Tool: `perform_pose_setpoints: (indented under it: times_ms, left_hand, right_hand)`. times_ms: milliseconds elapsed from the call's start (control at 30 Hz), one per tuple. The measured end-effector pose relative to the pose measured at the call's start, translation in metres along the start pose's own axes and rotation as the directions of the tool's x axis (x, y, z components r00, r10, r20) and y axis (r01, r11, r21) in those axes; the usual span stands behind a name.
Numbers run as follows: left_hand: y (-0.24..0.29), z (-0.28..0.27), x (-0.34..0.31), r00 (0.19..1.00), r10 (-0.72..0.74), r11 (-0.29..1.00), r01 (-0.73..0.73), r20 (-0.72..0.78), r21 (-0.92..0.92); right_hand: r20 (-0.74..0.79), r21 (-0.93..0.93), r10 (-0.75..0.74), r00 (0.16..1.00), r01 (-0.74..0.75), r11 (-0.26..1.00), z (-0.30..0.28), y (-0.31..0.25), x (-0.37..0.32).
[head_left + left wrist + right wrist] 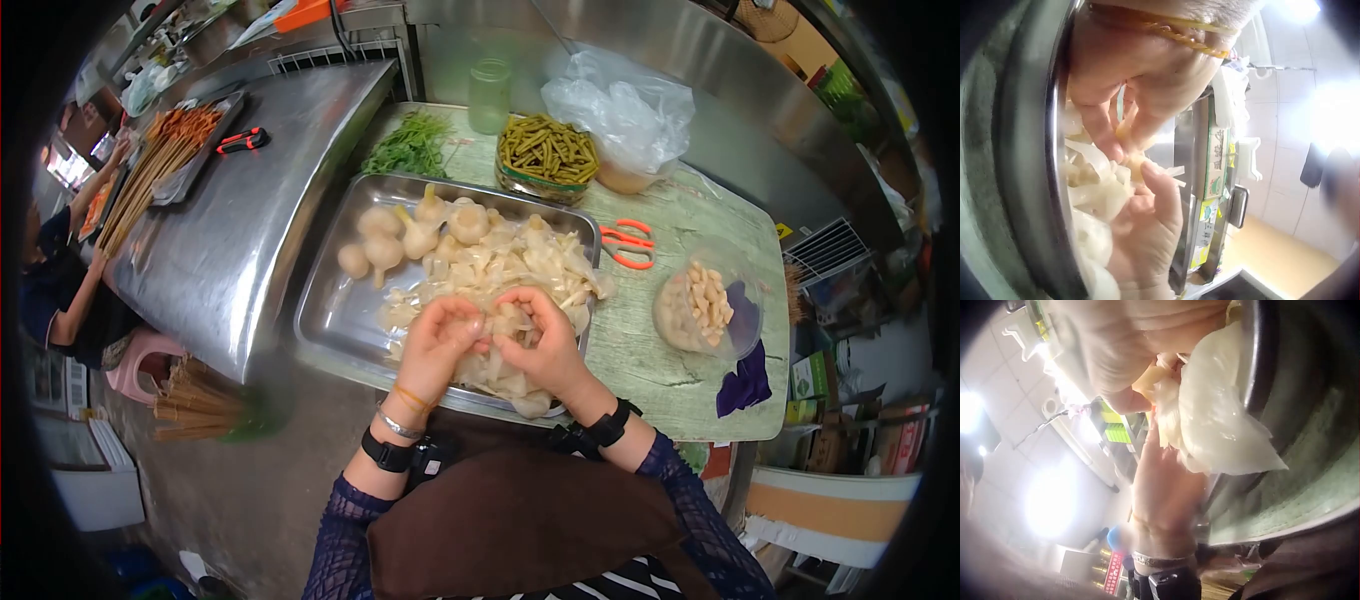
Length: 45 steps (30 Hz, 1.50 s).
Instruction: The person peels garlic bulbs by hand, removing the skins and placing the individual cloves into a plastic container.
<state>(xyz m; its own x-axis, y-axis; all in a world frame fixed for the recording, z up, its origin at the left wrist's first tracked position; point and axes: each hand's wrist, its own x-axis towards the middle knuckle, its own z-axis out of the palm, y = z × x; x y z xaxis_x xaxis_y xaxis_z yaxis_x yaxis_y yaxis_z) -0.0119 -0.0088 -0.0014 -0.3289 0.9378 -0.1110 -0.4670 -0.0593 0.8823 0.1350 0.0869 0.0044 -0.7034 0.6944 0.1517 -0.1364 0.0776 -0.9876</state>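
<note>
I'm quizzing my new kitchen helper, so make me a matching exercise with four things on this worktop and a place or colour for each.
Column one:
1. scissors
2. whole garlic bulbs
3. peeled garlic cloves
4. leafy greens

Column two:
A. in a clear tub
B. orange handles
C. just beyond the metal tray
D. inside that tray

Right pairs: 1-B, 2-D, 3-A, 4-C.

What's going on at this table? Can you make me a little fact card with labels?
Left grip: pinching a pale garlic piece
Right grip: pinching the same piece
Metal tray: holds whole garlic bulbs and a pile of pale peelings
Clear tub: holds peeled cloves; right of the tray
Scissors: orange-handled, beside the tray
Behind tray: leafy greens, chopped green pieces, green jar
</note>
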Motion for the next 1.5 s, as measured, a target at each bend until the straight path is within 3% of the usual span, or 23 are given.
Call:
perform_pose_setpoints:
  times_ms: [100, 200, 267, 300, 333, 433, 533, 600, 700, 767, 800, 900, 1000, 1133, 1233, 1500]
  left_hand:
    - [0.007, 0.002, -0.002, 0.979, 0.181, 0.844, -0.205, 0.097, 0.496]
    - [0.017, 0.006, -0.007, 0.999, 0.034, 0.698, -0.040, 0.023, 0.715]
    - [0.004, 0.004, -0.007, 0.992, 0.120, 0.929, -0.101, -0.030, 0.356]
    - [-0.001, 0.002, -0.006, 0.986, 0.153, 0.979, -0.141, -0.068, 0.150]
    - [-0.001, 0.000, -0.004, 0.984, 0.162, 0.983, -0.155, -0.071, 0.094]
    - [0.000, -0.004, -0.003, 0.981, 0.176, 0.981, -0.182, -0.085, -0.071]
    - [0.007, -0.003, -0.005, 0.975, 0.200, 0.961, -0.215, -0.096, -0.174]
    - [0.013, 0.000, -0.006, 0.961, 0.250, 0.946, -0.268, -0.116, -0.182]
    - [0.011, -0.002, -0.004, 0.945, 0.312, 0.949, -0.314, -0.094, -0.004]
    - [0.000, -0.006, -0.003, 0.959, 0.269, 0.963, -0.266, -0.087, 0.037]
    - [-0.004, -0.005, -0.004, 0.967, 0.240, 0.970, -0.237, -0.081, 0.053]
    - [-0.007, 0.001, -0.002, 0.916, 0.401, 0.858, -0.380, 0.012, 0.345]
    - [-0.003, 0.007, -0.004, 0.893, 0.450, 0.782, -0.394, 0.000, 0.482]
    - [-0.004, 0.008, -0.003, 0.859, 0.512, 0.697, -0.426, 0.016, 0.576]
    - [-0.004, 0.013, -0.005, 0.845, 0.535, 0.638, -0.405, 0.001, 0.655]
    - [-0.005, 0.016, -0.005, 0.817, 0.576, 0.558, -0.399, 0.006, 0.727]
  right_hand:
    - [-0.042, 0.028, 0.028, 0.999, -0.027, 0.999, -0.002, 0.001, -0.002]
    - [-0.046, 0.015, 0.022, 0.999, -0.022, 1.000, -0.002, -0.001, -0.003]
    - [-0.067, -0.010, -0.012, 0.998, 0.011, 1.000, 0.000, -0.001, -0.002]
    - [-0.090, -0.024, -0.031, 0.995, 0.029, 0.999, 0.001, 0.001, -0.002]
    - [-0.115, -0.038, -0.049, 0.992, 0.045, 0.998, 0.002, 0.001, -0.002]
    - [0.024, -0.346, -0.254, 0.967, 0.246, 0.906, 0.000, -0.004, 0.005]
    - [0.028, -0.421, -0.131, 0.991, 0.130, 0.897, 0.003, -0.005, 0.003]
    - [0.005, -0.553, -0.277, 0.961, 0.234, 0.800, 0.009, -0.009, 0.003]
    - [-0.033, -0.641, -0.434, 0.900, 0.314, 0.700, 0.014, -0.023, 0.005]
    - [-0.036, -0.636, -0.473, 0.881, 0.345, 0.690, 0.013, -0.023, 0.008]
    - [-0.022, -0.620, -0.469, 0.883, 0.356, 0.699, 0.010, -0.019, 0.007]
    - [-0.028, -0.571, -0.424, 0.905, 0.333, 0.750, 0.004, -0.012, 0.003]
    - [-0.034, -0.574, -0.434, 0.900, 0.338, 0.746, 0.005, -0.014, 0.004]
    - [0.013, -0.671, -0.518, 0.855, 0.392, 0.630, 0.004, -0.010, 0.005]
    - [0.094, -0.767, -0.600, 0.794, 0.442, 0.464, 0.006, -0.016, 0.006]
    - [0.109, -0.751, -0.581, 0.806, 0.450, 0.483, 0.004, -0.017, 0.005]
